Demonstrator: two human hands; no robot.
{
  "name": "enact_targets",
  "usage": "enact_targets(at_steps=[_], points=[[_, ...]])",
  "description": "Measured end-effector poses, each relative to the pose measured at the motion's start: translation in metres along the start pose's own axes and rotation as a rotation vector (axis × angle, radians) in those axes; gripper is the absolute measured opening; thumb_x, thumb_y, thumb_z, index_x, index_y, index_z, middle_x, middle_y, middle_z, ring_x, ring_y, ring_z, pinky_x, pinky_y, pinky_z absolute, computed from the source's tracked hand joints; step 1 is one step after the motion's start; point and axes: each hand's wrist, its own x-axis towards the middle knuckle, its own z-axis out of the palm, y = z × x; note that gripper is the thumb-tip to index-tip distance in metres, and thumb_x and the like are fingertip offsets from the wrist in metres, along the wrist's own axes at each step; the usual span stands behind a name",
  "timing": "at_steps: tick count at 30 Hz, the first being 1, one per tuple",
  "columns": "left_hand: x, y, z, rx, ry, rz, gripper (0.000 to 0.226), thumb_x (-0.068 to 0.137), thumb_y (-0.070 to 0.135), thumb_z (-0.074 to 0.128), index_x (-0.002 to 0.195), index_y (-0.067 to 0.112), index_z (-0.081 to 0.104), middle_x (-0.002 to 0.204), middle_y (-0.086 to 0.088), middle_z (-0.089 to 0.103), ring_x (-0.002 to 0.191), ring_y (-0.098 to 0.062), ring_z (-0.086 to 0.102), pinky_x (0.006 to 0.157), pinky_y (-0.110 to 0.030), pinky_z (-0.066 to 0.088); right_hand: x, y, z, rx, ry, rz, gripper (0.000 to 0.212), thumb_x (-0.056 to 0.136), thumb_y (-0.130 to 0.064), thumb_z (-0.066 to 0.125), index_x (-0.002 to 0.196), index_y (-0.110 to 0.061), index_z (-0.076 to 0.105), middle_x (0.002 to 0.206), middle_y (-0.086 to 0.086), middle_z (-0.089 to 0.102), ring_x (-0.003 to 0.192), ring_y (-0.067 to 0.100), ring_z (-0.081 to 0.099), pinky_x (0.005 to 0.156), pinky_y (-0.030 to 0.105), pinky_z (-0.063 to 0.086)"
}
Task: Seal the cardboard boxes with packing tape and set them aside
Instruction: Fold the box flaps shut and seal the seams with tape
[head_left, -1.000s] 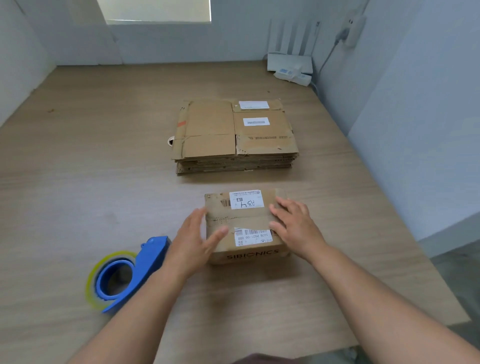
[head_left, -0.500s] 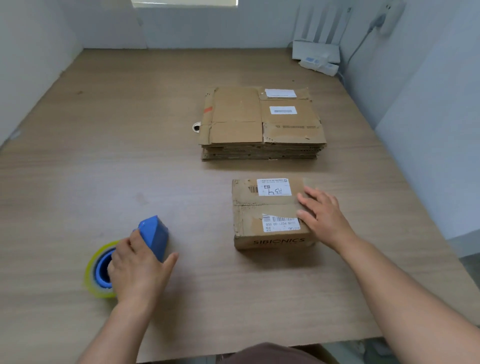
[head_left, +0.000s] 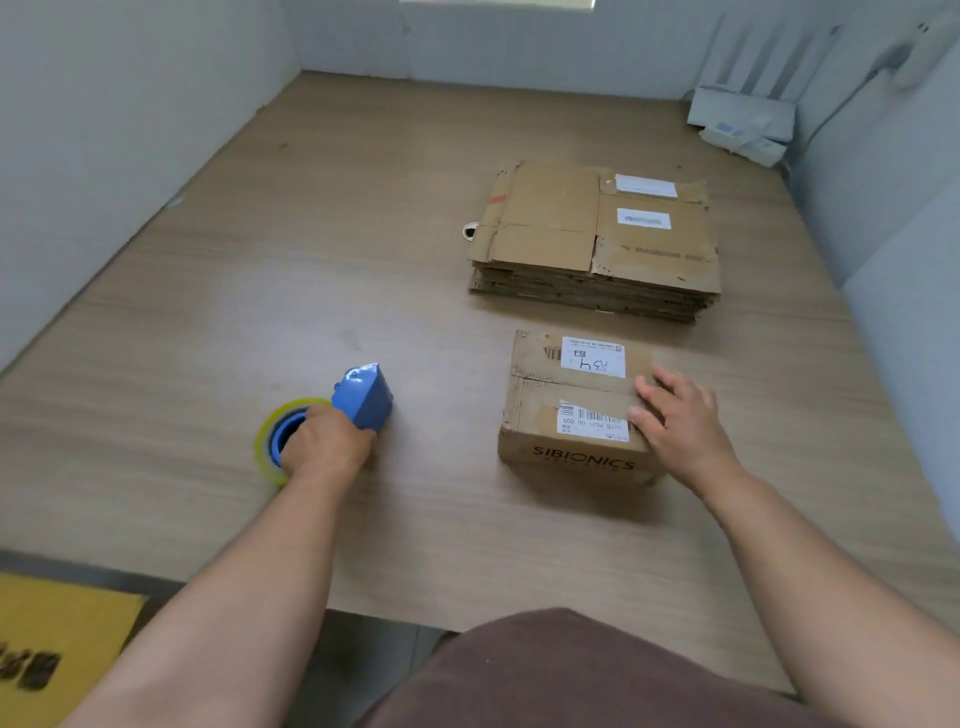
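Closest in, the left hand (head_left: 327, 441) is gripping the blue tape holder (head_left: 361, 400) on the bench (head_left: 208, 322), its fingers (head_left: 358, 439) curling round it beside the yellow tape roll (head_left: 266, 441). A little further, the right hand (head_left: 680, 421) is lying flat and open on top of the small box (head_left: 566, 415), which is sitting just right of the middle. To do this well, I think the right hand should be pressing the flaps shut while the tape is going straight along the gap. Furthest back, the pile of flat boxes (head_left: 592, 239) is waiting
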Motion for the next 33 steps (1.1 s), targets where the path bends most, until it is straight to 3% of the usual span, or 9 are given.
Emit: enact_targets(at_steps=[4,7,12,19,23,25,28,30,33], points=[[-0.021,0.031,-0.021,-0.1,0.026,0.212,0.035,0.077,0.033,0.071,0.096,0.009,0.054,0.095,-0.008,0.064,0.079,-0.028,0.057,0.063,-0.029,0.04,0.001,0.001,-0.001,-0.033,-0.015,-0.005,0.046,0.096,-0.033,0.051,0.141,-0.021,0.048,0.154,0.002,0.03,0.139,0.027,0.019,0.114,0.034,0.014],[-0.049,0.076,-0.047,-0.304,-0.128,0.466,0.04,0.077,0.031,0.074,0.109,0.018,0.055,0.104,0.002,0.056,0.088,-0.021,0.055,0.062,-0.029,0.043,0.003,0.003,0.0,-0.072,-0.01,-0.018,0.047,0.096,-0.036,0.051,0.141,-0.023,0.048,0.153,0.003,0.031,0.137,0.029,0.021,0.114,0.033,0.015],[-0.095,0.144,-0.059,-0.111,-0.334,0.879,0.036,0.078,0.033,0.076,0.104,0.026,0.053,0.099,0.013,0.053,0.087,-0.011,0.054,0.066,-0.024,0.049,0.003,0.005,-0.003,-0.132,-0.038,-0.025,0.048,0.095,-0.042,0.045,0.139,-0.026,0.047,0.152,0.003,0.031,0.135,0.03,0.024,0.112,0.034,0.02],[-0.101,0.17,-0.012,0.431,-0.332,0.947,0.053,0.077,0.061,0.065,0.109,0.02,0.055,0.1,0.002,0.059,0.092,-0.016,0.055,0.077,-0.031,0.05,0.002,0.009,-0.007,-0.161,-0.012,-0.108,0.049,0.095,-0.042,0.043,0.141,-0.025,0.044,0.153,0.002,0.031,0.136,0.028,0.025,0.111,0.032,0.024],[-0.097,0.173,-0.01,0.431,-0.354,0.94,0.054,0.08,0.06,0.064,0.113,0.019,0.055,0.104,0.0,0.059,0.095,-0.016,0.055,0.08,-0.031,0.052,0.007,0.004,-0.012,-0.207,0.002,-0.138,0.043,0.091,-0.024,0.05,0.134,-0.021,0.052,0.146,0.001,0.039,0.132,0.028,0.028,0.107,0.03,0.024],[-0.094,0.17,-0.01,0.401,-0.373,0.934,0.055,0.08,0.059,0.065,0.117,0.02,0.053,0.106,0.001,0.059,0.096,-0.016,0.055,0.081,-0.032,0.054,0.006,-0.002,-0.009,0.007,0.144,-0.107,0.041,0.089,-0.005,0.048,0.129,-0.014,0.057,0.139,0.005,0.047,0.126,0.028,0.037,0.103,0.029,0.03],[-0.091,0.163,-0.011,0.337,-0.379,0.947,0.056,0.079,0.057,0.067,0.118,0.021,0.05,0.107,0.003,0.058,0.096,-0.015,0.056,0.081,-0.033,0.055,0.002,-0.018,-0.009,0.767,0.322,0.217,0.043,0.093,0.001,0.039,0.129,-0.018,0.054,0.126,0.004,0.054,0.1,0.019,0.057,0.083,0.031,0.051],[-0.09,0.158,-0.012,0.276,-0.398,0.952,0.055,0.079,0.055,0.068,0.12,0.023,0.048,0.107,0.004,0.057,0.095,-0.013,0.056,0.08,-0.031,0.055,-0.002,-0.023,-0.011,1.137,0.217,0.339,0.044,0.097,-0.004,0.039,0.138,-0.018,0.042,0.119,0.004,0.054,0.085,0.012,0.057,0.063,0.025,0.053],[-0.085,0.151,-0.014,0.22,-0.45,0.956,0.056,0.078,0.051,0.071,0.121,0.025,0.047,0.107,0.004,0.058,0.095,-0.015,0.057,0.081,-0.034,0.053,-0.003,-0.013,-0.015,1.402,0.01,0.24,0.052,0.091,-0.016,0.05,0.141,-0.017,0.038,0.124,0.007,0.056,0.104,0.013,0.057,0.082,0.025,0.051]])
